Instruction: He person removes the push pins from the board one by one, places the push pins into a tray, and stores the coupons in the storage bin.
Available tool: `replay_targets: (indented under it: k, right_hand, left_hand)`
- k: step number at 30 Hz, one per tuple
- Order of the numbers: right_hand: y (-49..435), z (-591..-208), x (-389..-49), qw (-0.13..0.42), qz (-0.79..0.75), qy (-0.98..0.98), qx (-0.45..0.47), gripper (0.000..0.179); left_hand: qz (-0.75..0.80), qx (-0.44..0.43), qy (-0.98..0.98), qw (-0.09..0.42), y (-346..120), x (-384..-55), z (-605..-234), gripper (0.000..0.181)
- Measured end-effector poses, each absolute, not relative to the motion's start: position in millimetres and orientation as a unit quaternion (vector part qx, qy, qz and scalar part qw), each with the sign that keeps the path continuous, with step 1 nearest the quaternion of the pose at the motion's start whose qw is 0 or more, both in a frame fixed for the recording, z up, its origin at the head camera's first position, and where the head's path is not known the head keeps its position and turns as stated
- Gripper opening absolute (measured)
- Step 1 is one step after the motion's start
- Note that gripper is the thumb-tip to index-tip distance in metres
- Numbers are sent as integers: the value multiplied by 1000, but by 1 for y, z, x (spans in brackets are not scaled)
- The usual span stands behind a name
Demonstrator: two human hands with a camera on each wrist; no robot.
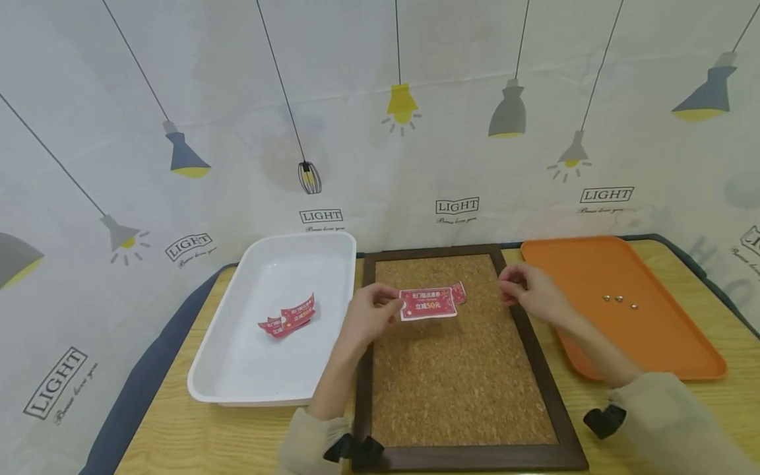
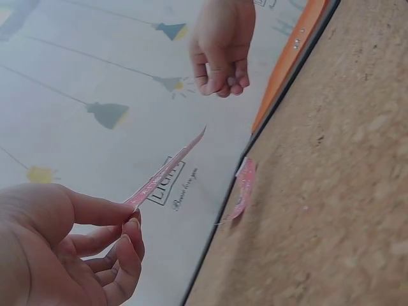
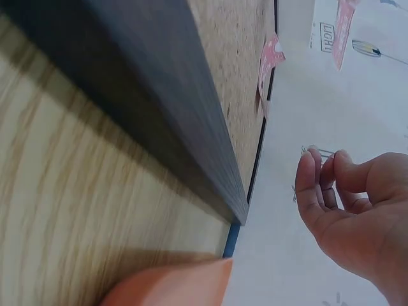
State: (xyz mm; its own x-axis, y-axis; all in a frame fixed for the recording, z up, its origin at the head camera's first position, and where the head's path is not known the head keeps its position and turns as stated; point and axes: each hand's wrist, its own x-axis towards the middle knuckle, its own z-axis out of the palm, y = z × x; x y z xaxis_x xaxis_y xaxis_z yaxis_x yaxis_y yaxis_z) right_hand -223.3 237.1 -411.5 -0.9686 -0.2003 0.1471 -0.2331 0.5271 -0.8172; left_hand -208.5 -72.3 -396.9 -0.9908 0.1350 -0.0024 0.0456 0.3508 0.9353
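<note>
A red rectangular paper coupon with a white border (image 1: 429, 305) is in the grip of the left hand (image 1: 369, 313), clamped at its left end between thumb and fingers; the rest extends rightward from the fingertips, above a brown cork board (image 1: 457, 389) with a dark wooden frame (image 1: 553, 396). Behind it, partly covered in the head view, a second red paper coupon (image 1: 460, 292) sits on the cork, curling up. The right hand (image 1: 537, 295), well apart from the held coupon, is over the frame's right side, thumb and fingertips together; whether they hold something small I cannot tell. Leftward, a white rectangular tray (image 1: 249, 369) contains curled red coupons (image 1: 299, 315); rightward, an orange rectangular tray (image 1: 653, 349) bears three small shiny silver pieces (image 1: 619, 299). All stand on a light wood-grain table (image 1: 172, 435).
</note>
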Motion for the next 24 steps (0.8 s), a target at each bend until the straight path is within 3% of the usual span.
replay_targets:
  k: [24]
  right_hand:
    - [314,-408,-209,60,440,-890,99,17]
  left_hand:
    - [562,-27,827,-8,-155,-205,-372,21]
